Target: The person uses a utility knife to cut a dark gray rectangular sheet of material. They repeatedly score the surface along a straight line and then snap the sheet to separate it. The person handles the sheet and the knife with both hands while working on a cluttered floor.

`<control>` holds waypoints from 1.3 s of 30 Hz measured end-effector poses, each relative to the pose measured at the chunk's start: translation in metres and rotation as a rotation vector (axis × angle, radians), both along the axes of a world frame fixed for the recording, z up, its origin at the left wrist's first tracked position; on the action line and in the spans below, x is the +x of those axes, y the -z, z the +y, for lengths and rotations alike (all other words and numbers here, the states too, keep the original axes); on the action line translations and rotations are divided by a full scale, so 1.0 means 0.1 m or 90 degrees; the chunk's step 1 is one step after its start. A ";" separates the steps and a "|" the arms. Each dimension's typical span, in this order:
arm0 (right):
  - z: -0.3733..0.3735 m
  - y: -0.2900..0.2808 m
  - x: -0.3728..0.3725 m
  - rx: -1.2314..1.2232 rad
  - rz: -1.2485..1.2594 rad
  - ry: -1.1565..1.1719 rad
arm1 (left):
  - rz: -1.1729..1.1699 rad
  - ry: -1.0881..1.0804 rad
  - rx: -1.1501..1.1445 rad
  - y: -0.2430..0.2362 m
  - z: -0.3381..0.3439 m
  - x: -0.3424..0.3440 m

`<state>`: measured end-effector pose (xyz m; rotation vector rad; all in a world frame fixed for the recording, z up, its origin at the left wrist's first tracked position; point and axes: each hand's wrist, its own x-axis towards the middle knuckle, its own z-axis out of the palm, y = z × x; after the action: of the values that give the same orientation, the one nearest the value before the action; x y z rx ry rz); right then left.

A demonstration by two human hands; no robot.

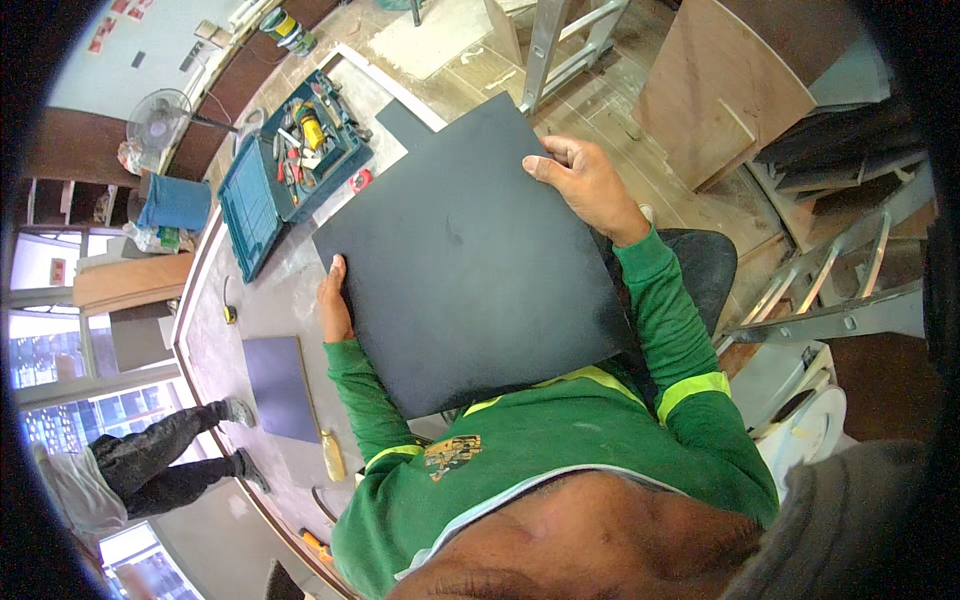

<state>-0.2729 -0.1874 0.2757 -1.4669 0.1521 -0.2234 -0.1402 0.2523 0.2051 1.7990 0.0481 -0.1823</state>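
Observation:
I hold a large dark grey square panel [460, 260] tilted in front of my torso. My left hand [335, 298] is closed on its left edge, with part of the fingers hidden behind it. My right hand [575, 180] grips the upper right edge, thumb on the face and the other fingers curled at the rim. Beyond the panel, an open teal toolbox [250, 200] holds a yellow tool [310, 125] and several smaller tools. A second dark board [275, 385] lies on the dusty surface at the left, beside a pale bottle [332, 455].
Another person's legs [160, 460] are at the lower left. An aluminium ladder [850, 315] is close on my right, another [560, 50] stands ahead. Wooden boards [720, 100] lean at the upper right. A fan [160, 125] and a tape measure [230, 312] are at the left.

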 end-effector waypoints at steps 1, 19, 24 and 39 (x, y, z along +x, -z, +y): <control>0.01 0.00 0.00 0.013 0.012 -0.004 | -0.048 0.027 0.020 0.15 0.07 0.04; -0.38 1.26 0.18 0.086 0.250 0.060 | 0.229 0.002 0.006 0.97 -0.44 0.04; -0.59 1.34 0.02 0.110 0.335 0.079 | 0.276 -0.002 0.070 1.63 -0.41 0.08; -0.24 0.62 -1.83 0.175 0.334 0.057 | 0.335 0.045 0.023 1.88 -0.56 -0.19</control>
<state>-0.4555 -0.2118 0.2134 -1.2181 0.6490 0.1141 -0.1591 0.1966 0.0175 1.7463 0.3630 -0.7042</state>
